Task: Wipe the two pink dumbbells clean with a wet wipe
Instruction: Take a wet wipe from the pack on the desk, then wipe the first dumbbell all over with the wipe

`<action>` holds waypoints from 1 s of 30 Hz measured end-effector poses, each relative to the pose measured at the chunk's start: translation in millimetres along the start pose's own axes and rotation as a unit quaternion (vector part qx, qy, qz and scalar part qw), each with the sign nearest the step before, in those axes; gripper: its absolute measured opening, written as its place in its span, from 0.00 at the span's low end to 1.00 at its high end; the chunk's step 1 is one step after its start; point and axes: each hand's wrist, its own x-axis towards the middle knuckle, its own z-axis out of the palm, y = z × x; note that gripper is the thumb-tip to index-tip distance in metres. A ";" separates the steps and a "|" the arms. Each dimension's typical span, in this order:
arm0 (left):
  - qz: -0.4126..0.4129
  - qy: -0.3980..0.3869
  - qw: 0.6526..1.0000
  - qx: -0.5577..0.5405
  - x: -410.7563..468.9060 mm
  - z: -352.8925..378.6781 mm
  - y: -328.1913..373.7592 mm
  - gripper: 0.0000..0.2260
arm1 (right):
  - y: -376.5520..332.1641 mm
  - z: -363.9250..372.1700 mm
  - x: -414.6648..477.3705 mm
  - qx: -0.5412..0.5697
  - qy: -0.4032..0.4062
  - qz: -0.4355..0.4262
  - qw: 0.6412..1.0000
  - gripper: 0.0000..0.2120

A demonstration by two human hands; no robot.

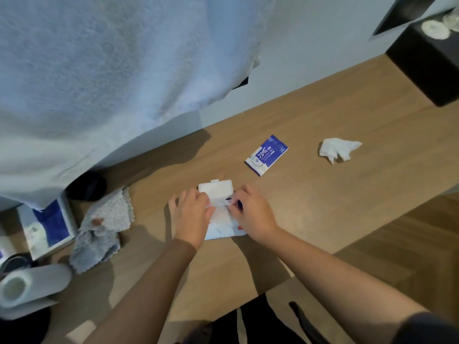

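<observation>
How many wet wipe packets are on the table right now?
2. A blue sachet lies flat mid-table; a white pack, flap open, sits under the left hand and right hand. The blue-and-white box at far left, partly under the towel, may be another.

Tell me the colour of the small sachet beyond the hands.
The sachet is blue with white edges and white lettering, seen best in the head view.

The wipe pack [216, 191] lies mostly hidden, perhaps open, under fingers [196, 198].
</observation>
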 end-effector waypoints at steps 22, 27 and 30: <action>-0.212 -0.227 0.728 -0.612 -43.1 -52.2 39.9 0.07 | -23.1 -40.5 -84.3 0.503 -0.014 0.309 0.807 0.09; -0.215 -0.244 0.749 -0.578 -74.1 -50.3 59.6 0.07 | -42.0 -9.9 -139.5 0.425 0.176 0.338 0.821 0.13; -0.205 -0.234 0.775 -0.551 -100.5 -44.8 75.9 0.11 | -55.0 3.4 -174.7 0.401 0.259 0.354 0.804 0.16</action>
